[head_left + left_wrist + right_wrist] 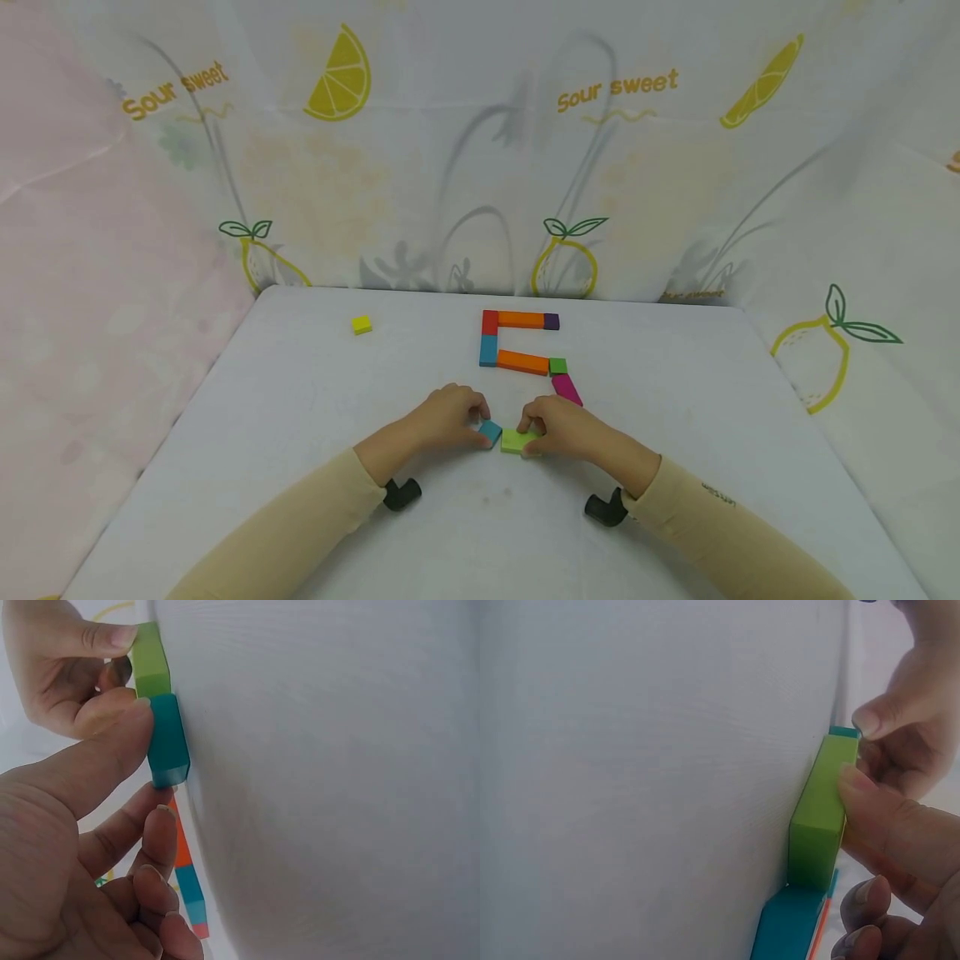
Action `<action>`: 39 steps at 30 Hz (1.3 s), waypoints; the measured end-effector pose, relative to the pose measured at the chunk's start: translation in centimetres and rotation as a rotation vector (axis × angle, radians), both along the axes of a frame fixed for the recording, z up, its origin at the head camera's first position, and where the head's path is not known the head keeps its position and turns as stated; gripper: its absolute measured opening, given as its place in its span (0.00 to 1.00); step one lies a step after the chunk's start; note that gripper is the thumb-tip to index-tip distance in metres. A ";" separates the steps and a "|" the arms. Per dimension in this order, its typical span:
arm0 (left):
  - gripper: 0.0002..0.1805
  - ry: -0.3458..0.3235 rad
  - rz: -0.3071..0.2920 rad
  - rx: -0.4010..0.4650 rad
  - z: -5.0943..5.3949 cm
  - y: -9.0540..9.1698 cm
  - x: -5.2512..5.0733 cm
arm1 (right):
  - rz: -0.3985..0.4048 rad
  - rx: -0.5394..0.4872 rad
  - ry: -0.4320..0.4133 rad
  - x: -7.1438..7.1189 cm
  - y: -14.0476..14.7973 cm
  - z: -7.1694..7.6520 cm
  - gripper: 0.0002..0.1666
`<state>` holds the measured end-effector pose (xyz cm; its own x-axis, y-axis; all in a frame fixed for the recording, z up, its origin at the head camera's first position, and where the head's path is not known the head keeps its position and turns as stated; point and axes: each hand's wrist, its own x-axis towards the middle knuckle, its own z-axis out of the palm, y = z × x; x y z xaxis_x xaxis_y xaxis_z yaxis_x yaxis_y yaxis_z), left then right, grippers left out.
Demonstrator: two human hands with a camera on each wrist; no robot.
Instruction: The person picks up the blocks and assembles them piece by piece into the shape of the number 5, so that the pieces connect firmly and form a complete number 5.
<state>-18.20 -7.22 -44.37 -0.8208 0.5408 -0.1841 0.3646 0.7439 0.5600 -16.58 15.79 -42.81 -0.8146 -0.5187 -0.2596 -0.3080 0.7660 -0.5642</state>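
Observation:
My left hand (444, 418) pinches a small blue block (491, 432) between thumb and fingers, low over the white table. Close beside it, my right hand (566, 429) pinches a light green block (512, 442). In the left wrist view the blue block (168, 742) and the green block (151, 664) appear end to end; whether they touch is hard to tell from the head view. The right wrist view shows the green block (817, 802) with a teal block (787, 926) past its near end, which the right hand hides from the head view.
Farther back lies a line of blocks: red (490, 322), orange (521, 319), purple (551, 322), blue (488, 351), another orange (523, 362), green (558, 366) and magenta (567, 389). A lone yellow block (362, 324) sits at the back left. A lemon-print cloth (450, 167) hangs behind.

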 end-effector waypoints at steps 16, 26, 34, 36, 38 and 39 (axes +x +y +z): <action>0.19 -0.007 -0.003 0.007 0.4 -0.2 -0.1 | -0.004 0.002 0.004 0.0 0.0 0.0 0.12; 0.18 0.022 0.095 -0.011 1.3 -2.2 -1.4 | -0.009 0.006 -0.015 -0.1 -0.1 0.0 0.13; 0.20 0.156 0.181 0.015 2.3 -6.5 -3.9 | -0.025 0.001 -0.022 0.1 -0.1 0.2 0.12; 0.20 0.181 0.209 0.019 2.5 -7.7 -4.5 | -0.025 0.001 -0.023 0.1 -0.1 0.2 0.12; 0.20 0.199 0.239 0.013 2.6 -8.8 -5.2 | -0.023 -0.002 -0.023 0.2 -0.1 0.3 0.12; 0.21 0.204 0.253 0.013 2.7 -9.3 -5.4 | -0.023 -0.003 -0.023 0.1 -0.1 0.3 0.12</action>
